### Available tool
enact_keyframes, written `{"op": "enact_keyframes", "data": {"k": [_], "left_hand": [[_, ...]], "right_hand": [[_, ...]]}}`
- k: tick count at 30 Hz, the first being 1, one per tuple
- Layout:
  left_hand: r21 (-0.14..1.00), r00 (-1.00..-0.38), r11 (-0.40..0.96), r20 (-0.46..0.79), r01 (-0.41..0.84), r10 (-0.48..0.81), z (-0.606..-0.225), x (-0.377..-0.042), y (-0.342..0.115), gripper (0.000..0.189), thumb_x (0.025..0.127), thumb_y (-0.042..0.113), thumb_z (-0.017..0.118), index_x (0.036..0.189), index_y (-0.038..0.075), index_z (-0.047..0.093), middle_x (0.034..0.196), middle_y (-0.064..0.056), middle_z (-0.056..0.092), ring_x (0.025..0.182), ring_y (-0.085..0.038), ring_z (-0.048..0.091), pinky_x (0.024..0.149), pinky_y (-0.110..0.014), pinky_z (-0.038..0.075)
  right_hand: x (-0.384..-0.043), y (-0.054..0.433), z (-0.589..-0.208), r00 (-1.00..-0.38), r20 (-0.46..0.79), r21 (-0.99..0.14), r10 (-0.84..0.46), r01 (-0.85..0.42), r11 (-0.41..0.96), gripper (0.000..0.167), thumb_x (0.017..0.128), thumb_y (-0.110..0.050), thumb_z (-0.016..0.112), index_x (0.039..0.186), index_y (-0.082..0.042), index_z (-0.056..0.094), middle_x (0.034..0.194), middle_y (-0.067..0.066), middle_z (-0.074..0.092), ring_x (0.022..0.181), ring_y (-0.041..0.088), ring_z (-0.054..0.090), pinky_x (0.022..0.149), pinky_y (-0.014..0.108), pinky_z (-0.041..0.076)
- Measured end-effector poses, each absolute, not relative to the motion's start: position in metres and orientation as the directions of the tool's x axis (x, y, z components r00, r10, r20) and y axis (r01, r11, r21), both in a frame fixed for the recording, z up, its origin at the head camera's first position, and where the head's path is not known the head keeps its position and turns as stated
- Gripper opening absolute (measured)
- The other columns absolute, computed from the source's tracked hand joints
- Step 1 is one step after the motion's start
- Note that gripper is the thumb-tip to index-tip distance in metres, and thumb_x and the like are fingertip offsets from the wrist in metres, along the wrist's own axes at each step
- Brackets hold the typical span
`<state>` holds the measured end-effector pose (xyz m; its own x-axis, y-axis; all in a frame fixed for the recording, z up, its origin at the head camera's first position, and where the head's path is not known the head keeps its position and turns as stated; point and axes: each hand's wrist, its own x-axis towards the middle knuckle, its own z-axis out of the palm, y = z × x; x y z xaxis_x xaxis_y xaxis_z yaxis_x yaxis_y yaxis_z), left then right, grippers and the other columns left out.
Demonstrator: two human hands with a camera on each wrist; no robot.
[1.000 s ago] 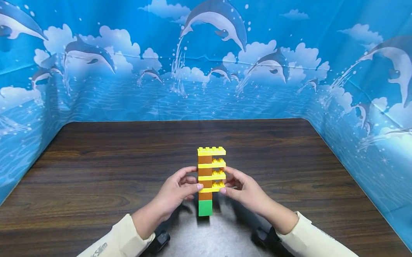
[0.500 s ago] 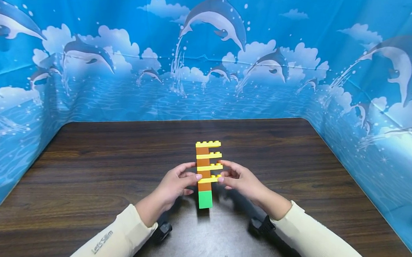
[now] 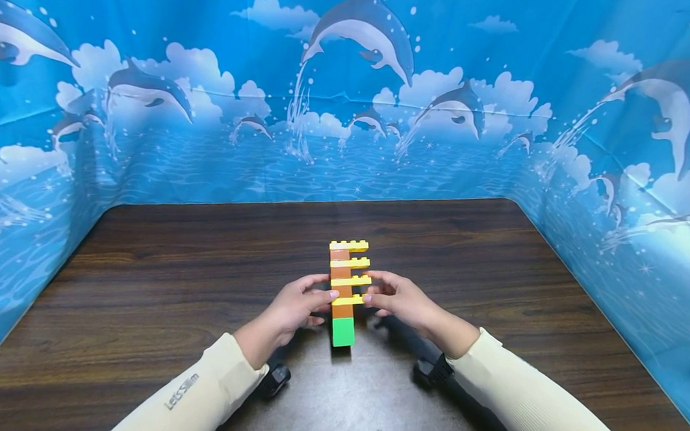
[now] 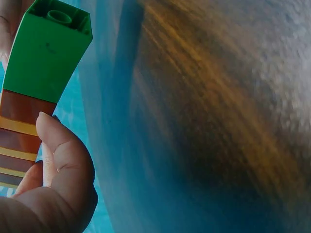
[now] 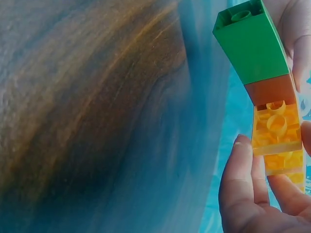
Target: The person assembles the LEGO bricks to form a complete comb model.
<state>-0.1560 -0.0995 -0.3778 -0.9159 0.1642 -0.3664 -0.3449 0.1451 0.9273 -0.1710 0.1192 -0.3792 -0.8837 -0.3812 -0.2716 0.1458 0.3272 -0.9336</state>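
Observation:
Between both hands a stack of toy building bricks stands upright in the head view, with a green brick [image 3: 343,333] at its foot. Above it, orange-brown bricks [image 3: 342,310] alternate with several yellow plates [image 3: 359,246] that jut out to the right. My left hand [image 3: 294,309] grips the stack's left side, thumb on its near face by the lowest plate. My right hand [image 3: 407,303] pinches the jutting ends of the lower plates. Both wrist views look up into the hollow underside of the green brick [image 4: 46,58], so the stack is off the table.
A dark wood-grain table [image 3: 178,263] lies below the hands. Blue dolphin-print cloth [image 3: 213,164] hangs round its back and sides. A dark wrist camera sits under each cream sleeve [image 3: 191,399].
Both hands have carried the stack a little up and away from the body and tipped it more upright, so the studs on the plates show less. The grip looks unchanged.

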Motion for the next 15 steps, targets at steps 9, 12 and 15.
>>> {"op": "enact_keyframes", "data": {"k": [9,12,15], "left_hand": [[0.914,-0.903,0.157,-0.398,-0.374,0.165,-0.3811,-0.1602,-0.0965,0.055,0.093,0.019,0.063,0.142,0.004,0.043,0.123,-0.018,0.059,0.094,-0.024,0.062,0.069,-0.033,0.054],[0.905,-0.894,0.174,-0.415,-0.388,0.167,-0.3817,-0.1626,-0.0965,0.055,0.094,0.019,0.062,0.143,0.004,0.042,0.125,-0.019,0.058,0.094,-0.024,0.062,0.069,-0.032,0.054],[0.9,-0.889,0.18,-0.426,-0.397,0.167,-0.3818,-0.1644,-0.0958,0.054,0.094,0.019,0.062,0.142,0.003,0.042,0.124,-0.019,0.058,0.092,-0.023,0.062,0.068,-0.032,0.054]], "right_hand": [[-0.1773,0.1185,-0.3837,-0.883,-0.282,-0.925,-0.375,0.147,0.35,0.054,0.095,-0.012,0.061,0.143,-0.002,0.041,0.109,0.013,0.061,0.099,0.027,0.062,0.083,0.039,0.053],[-0.1782,0.1176,-0.3838,-0.882,-0.289,-0.922,-0.371,0.153,0.356,0.053,0.095,-0.011,0.061,0.143,-0.002,0.042,0.109,0.013,0.062,0.097,0.026,0.063,0.082,0.039,0.054],[-0.1792,0.1169,-0.3835,-0.88,-0.297,-0.919,-0.369,0.159,0.361,0.053,0.095,-0.01,0.06,0.143,-0.001,0.041,0.111,0.015,0.062,0.097,0.026,0.064,0.082,0.039,0.054]]}}
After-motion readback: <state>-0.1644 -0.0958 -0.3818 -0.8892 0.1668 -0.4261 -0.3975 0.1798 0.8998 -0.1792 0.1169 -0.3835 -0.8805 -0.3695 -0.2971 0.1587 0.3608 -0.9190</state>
